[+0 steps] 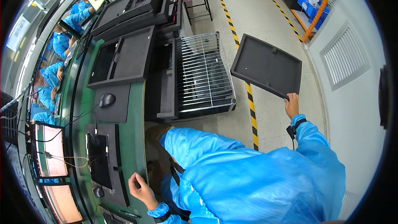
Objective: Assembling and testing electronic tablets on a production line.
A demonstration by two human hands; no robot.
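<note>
My right hand (292, 104) grips a black rectangular foam tray (265, 64) by its near right corner and holds it out over the floor at my right. The tray is tilted, and its shallow recess shows nothing inside but a small white speck. My left hand (141, 191) hovers at the edge of the green workbench (134, 141), its fingers curled in with nothing visible in them. Beside it on the bench, a black flat-screen panel (99, 159) rests on a dark foam base (120, 182), with a cable plugged into its top end.
A wire rack cart (205, 72) stands right of the bench, with a foam tray (168, 95) at its left. More foam trays (124, 56) are stacked farther up the bench. A mouse (107, 100), cables and monitors (50, 153) lie left. Co-workers (49, 79) sit across; an orange-framed shelf (321, 8) stands far right.
</note>
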